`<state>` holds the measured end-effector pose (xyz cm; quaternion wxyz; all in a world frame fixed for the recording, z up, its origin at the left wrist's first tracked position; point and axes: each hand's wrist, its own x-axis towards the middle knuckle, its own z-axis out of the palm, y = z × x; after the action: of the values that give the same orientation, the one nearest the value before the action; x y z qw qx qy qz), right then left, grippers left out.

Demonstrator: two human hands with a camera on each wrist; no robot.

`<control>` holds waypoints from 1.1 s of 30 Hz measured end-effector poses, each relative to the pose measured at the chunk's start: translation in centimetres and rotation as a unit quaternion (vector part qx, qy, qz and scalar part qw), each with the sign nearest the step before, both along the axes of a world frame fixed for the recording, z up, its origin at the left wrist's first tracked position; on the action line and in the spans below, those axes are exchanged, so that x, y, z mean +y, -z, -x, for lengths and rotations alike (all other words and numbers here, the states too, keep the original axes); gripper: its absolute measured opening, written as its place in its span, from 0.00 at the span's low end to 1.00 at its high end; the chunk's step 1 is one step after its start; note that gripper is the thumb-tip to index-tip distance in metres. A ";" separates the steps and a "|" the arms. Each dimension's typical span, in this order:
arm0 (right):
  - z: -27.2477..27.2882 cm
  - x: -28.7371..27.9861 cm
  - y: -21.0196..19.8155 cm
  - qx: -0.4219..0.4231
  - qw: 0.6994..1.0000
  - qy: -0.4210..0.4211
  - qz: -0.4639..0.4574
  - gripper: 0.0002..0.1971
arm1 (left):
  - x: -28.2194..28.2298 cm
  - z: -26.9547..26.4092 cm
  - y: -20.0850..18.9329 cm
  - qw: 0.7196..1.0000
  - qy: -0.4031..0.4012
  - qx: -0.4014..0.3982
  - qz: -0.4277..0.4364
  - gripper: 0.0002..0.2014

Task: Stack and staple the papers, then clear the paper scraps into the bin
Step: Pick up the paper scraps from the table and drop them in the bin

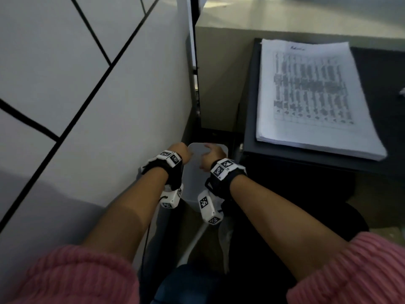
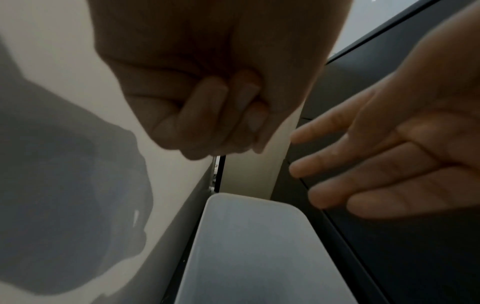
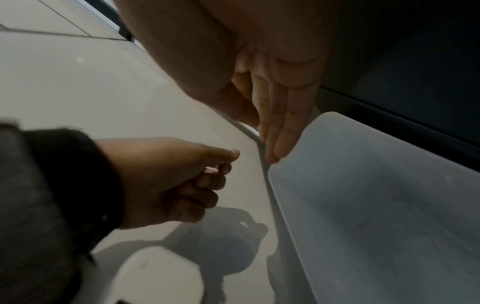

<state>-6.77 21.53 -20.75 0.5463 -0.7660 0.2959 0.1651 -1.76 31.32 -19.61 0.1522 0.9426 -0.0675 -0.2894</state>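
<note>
A white plastic bin (image 1: 194,172) stands on the floor between a pale wall panel and a black desk. Both hands hover over its far end. My left hand (image 1: 182,150) is at the bin's left rim with its fingers curled into a fist; in the left wrist view the left hand (image 2: 207,115) shows nothing inside the fist. My right hand (image 1: 213,153) is over the bin's right side, and the right wrist view shows the right hand (image 3: 275,115) with straight fingers pointing down at the bin (image 3: 376,205). A thick stack of printed papers (image 1: 311,95) lies on the desk.
The black desk (image 1: 372,69) rises right beside the bin. A pale panel with black lines (image 1: 87,106) closes off the left side. A small pale object (image 1: 402,92) lies at the desk's right edge, cut off by the frame. Dark floor lies below the bin.
</note>
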 end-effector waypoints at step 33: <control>20.1 -36.7 -20.6 -0.006 0.917 -0.025 0.399 0.35 | -31.3 11.5 -20.4 0.892 0.392 -0.204 0.094 0.16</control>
<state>-26.87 -15.22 -0.13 0.1930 -0.9283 0.3151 0.0424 -13.25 0.05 0.82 0.0971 0.8589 -0.4884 -0.1196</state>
